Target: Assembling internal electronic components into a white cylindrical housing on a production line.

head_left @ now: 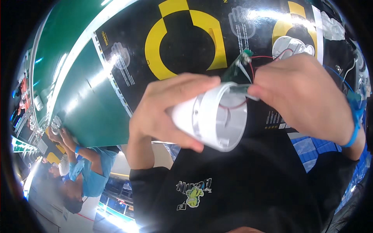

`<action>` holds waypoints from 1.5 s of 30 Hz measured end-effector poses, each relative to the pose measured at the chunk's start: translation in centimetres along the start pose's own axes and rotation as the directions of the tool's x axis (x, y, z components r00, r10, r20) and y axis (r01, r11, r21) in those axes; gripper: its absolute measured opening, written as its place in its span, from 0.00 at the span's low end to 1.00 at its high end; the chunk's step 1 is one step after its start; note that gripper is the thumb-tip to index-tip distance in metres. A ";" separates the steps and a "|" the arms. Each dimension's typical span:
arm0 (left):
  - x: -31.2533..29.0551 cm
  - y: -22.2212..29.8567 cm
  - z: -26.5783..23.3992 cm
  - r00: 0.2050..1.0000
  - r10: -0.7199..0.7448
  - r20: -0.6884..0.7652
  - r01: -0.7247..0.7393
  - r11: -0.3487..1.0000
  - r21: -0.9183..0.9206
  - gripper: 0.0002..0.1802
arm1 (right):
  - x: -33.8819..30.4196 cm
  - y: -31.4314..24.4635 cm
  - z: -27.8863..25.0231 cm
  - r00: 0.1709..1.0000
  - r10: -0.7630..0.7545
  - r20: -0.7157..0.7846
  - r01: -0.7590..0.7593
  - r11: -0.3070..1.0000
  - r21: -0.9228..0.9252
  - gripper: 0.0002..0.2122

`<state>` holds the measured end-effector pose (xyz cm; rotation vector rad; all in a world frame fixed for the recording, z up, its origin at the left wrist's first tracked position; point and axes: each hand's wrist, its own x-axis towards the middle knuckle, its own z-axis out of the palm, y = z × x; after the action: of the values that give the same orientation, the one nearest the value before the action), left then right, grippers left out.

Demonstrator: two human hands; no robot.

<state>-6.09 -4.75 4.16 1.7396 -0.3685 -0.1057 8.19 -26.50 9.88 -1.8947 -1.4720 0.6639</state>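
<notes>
My left hand (161, 103) is wrapped round a white plastic cup-shaped housing (208, 120), tilted with its open end to the right. Ribs and a dark red wire show inside it. At the rim, my right hand (301, 91) pinches a thin pale piece (252, 93) between thumb and fingers; its kind is not clear. A narrow green circuit board (237, 66) stands just beyond the housing, with a red wire (262, 57) running from its top toward a white part behind my right hand. My right fingers partly hide the wires.
A black mat (136, 42) with yellow ring markings covers the bench. White plastic parts (289, 46) lie at the far right, near a clear plastic bag (332, 27). Left of the mat runs a green surface (87, 83). A person in a blue shirt (95, 171) works farther left.
</notes>
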 end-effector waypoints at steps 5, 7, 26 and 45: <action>-1.5 0.0 -0.2 1.000 -0.009 0.014 0.010 0.999 -0.048 0.48 | -0.2 -1.0 0.5 0.997 0.001 0.078 -0.002 1.000 0.009 0.09; -1.9 0.4 0.5 1.000 -0.009 -0.015 0.008 0.997 -0.071 0.48 | -0.8 -1.7 0.8 0.982 0.083 0.167 -0.084 0.996 -0.004 0.09; -3.9 4.9 6.9 0.867 0.348 -0.357 -0.015 0.735 0.678 0.18 | -4.7 -3.4 2.8 0.848 -0.502 -0.169 0.284 0.700 -0.655 0.13; -3.4 4.8 5.4 0.971 -0.194 -0.140 0.184 0.979 -0.083 0.49 | -3.7 -2.4 0.5 0.994 -0.087 0.073 0.081 0.993 0.080 0.06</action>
<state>-11.73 -9.59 7.29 1.6991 -0.0883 -0.1249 5.38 -29.63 11.40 -1.7565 -1.5426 0.7496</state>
